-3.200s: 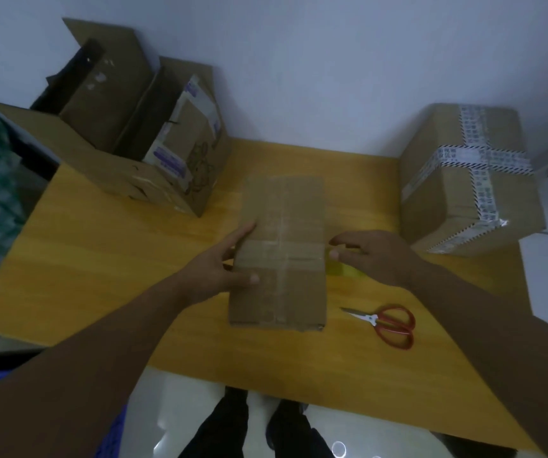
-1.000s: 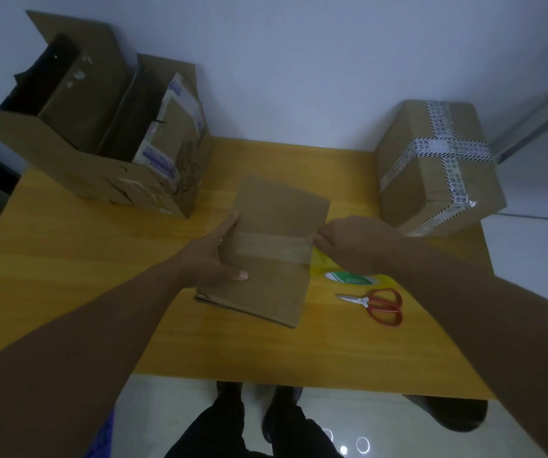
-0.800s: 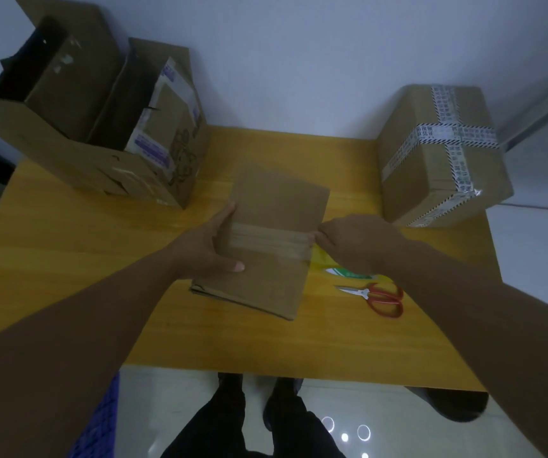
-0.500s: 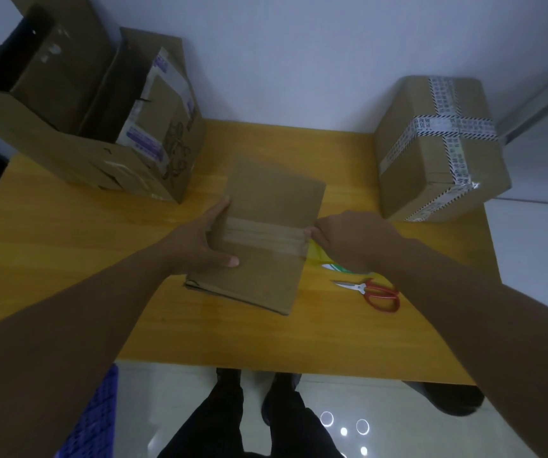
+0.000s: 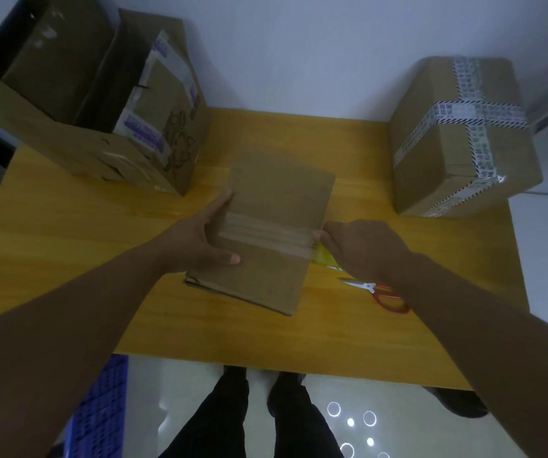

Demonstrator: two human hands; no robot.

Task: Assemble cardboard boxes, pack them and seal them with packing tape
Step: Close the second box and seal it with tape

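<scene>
Across the yellow surface (image 5: 67, 246): open cartons (image 5: 84, 120) far left, sealed box (image 5: 457, 143) far right, flattened cardboard box (image 5: 275, 200) centred. Gripped at left edge by left hand (image 5: 196, 246), thumb on top — tape (image 5: 266, 231) pinched at right edge by right hand (image 5: 361, 249). Red scissors (image 5: 388, 295) nearby.

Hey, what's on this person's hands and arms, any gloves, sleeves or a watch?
Nothing worn shows. The left hand and right hand are bare, no gloves, and no ring or watch can be made out. The left forearm and right forearm are uncovered to the frame's edge, no sleeve visible.
</scene>
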